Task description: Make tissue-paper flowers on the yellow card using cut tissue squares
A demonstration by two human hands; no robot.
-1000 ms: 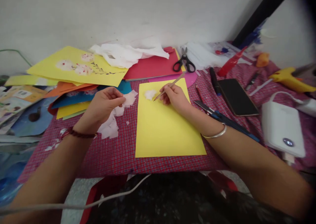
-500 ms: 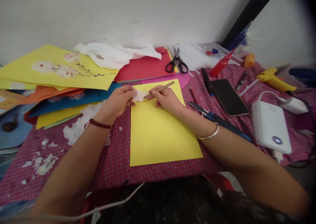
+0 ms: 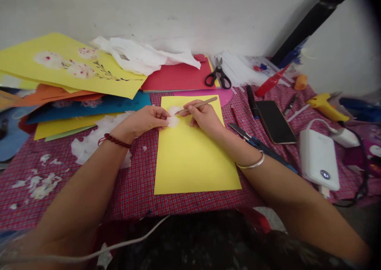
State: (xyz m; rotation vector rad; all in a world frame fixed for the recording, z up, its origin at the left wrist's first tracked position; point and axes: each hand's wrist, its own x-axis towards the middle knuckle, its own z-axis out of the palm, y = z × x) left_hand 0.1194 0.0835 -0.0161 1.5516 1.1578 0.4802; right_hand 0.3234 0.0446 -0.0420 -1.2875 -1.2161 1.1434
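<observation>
A sheet of yellow paper (image 3: 198, 159) lies in front of me on the checked cloth. Over its upper left corner, my left hand (image 3: 151, 118) pinches a small piece of white tissue paper (image 3: 173, 121) between thumb and fingers. My right hand (image 3: 204, 117) grips a thin brownish stick (image 3: 205, 102) much like a pencil, its lower tip at the tissue. Whether that tip touches the tissue I cannot tell. Crumpled white tissue (image 3: 98, 137) lies beside my left forearm, and torn white scraps (image 3: 44, 186) are scattered further left.
Yellow paper with painted blossoms (image 3: 113, 73) tops a coloured stack at left. Behind are black-handled scissors (image 3: 218, 73) on red paper (image 3: 181, 76). To the right lie a cutter (image 3: 242, 132), phone (image 3: 276, 121), red tube (image 3: 272, 83), yellow glue gun (image 3: 327, 108) and white power bank (image 3: 319, 157).
The tissue piece now looks more spread out, showing two lobes around the stick's tip. My hands have shifted slightly, and the view has moved a little.
</observation>
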